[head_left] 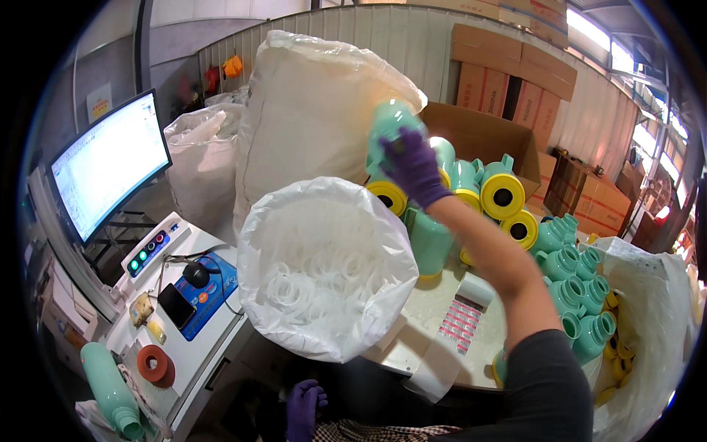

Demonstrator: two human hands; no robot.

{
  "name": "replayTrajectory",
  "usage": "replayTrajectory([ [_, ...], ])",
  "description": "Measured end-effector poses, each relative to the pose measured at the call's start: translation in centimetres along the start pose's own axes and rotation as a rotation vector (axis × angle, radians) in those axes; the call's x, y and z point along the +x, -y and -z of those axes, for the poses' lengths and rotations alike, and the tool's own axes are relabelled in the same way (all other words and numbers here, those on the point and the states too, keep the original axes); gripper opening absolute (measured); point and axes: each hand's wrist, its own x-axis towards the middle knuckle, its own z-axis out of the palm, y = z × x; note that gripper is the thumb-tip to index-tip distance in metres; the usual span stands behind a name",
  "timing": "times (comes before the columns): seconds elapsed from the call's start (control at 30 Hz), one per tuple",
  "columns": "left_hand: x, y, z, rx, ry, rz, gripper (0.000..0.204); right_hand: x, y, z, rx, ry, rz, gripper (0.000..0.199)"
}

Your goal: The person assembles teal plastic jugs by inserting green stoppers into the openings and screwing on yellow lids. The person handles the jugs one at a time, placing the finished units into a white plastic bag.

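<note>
My right hand (409, 163), in a purple glove, reaches far forward and grips a mint-green jug body (387, 129) lifted above a stack of the same jugs with yellow bases (503, 193). My left hand (303, 409), also in a purple glove, rests low near my lap at the bottom edge, fingers loosely curled and holding nothing. Between the hands stands an open white plastic bag (254, 243) with several white rings (313, 276) inside.
Upright green jugs (578, 295) crowd the table's right side beside a white sack (655, 309). A label roll (464, 317) lies on the tabletop. At left are a monitor (110, 162), a control box (151, 250), a mouse (196, 275), a red tape roll (153, 362) and a green jug (110, 390). Cardboard boxes (508, 81) and big white sacks (317, 103) stand behind.
</note>
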Motion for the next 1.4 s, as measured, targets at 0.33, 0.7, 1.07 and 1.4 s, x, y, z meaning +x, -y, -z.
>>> replayTrajectory([
  [0.33, -0.8, 0.0, -1.1, 0.122, 0.025, -0.051, 0.021, -4.7, 3.1, -5.8, 0.454, 0.196, -0.003, 0.042],
  [0.7, 1.1, 1.6, -1.6, 0.165, 0.142, 0.001, 0.026, -12.8, -7.3, 1.3, 0.187, 1.062, -0.447, 0.081],
  [1.07, -0.9, 1.7, -0.2, 0.338, 0.151, -0.076, 0.023, -5.9, -12.1, 19.9, 0.538, 0.79, -0.393, 0.056],
  [1.4, -0.1, 2.3, -1.1, 0.713, 0.132, -0.633, 0.024, -4.9, -18.7, 9.0, 0.137, -0.09, -0.796, 0.092],
])
